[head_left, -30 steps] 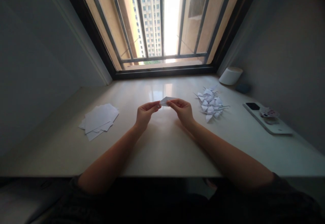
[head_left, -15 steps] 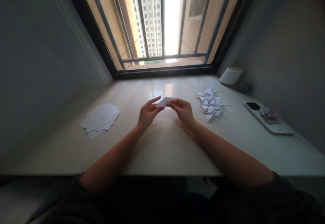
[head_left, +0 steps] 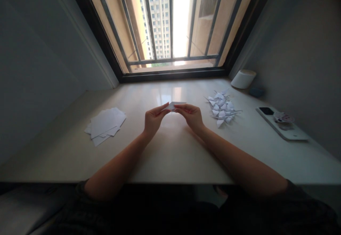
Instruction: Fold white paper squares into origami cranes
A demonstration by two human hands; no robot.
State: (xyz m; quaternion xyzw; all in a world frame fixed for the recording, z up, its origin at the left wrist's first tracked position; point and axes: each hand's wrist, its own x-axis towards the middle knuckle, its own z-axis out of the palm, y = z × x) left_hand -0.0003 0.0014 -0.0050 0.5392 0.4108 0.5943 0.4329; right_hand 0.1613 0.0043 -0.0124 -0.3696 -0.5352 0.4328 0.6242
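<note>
A small folded piece of white paper (head_left: 173, 104) is held above the middle of the table, between both hands. My left hand (head_left: 155, 118) pinches its left end with thumb and fingers. On the other side my right hand (head_left: 192, 115) grips the paper between thumb and forefinger, its remaining fingers curled. Fingers cover part of the paper, so the detail of its folds is hard to make out. To the left lies a loose stack of white paper sheets (head_left: 104, 124). A heap of folded paper cranes (head_left: 221, 108) sits right of my right hand.
A phone (head_left: 283, 124) with a round attachment on its back lies at the right. Behind it, by the wall, are a white cup-like object (head_left: 243, 78) and a dark rounded thing (head_left: 256, 92). A barred window (head_left: 170, 75) rises beyond the table (head_left: 170, 157).
My left thumb and fingers have come together on the paper's left end; the forefinger was raised off it before. My right hand has barely moved.
</note>
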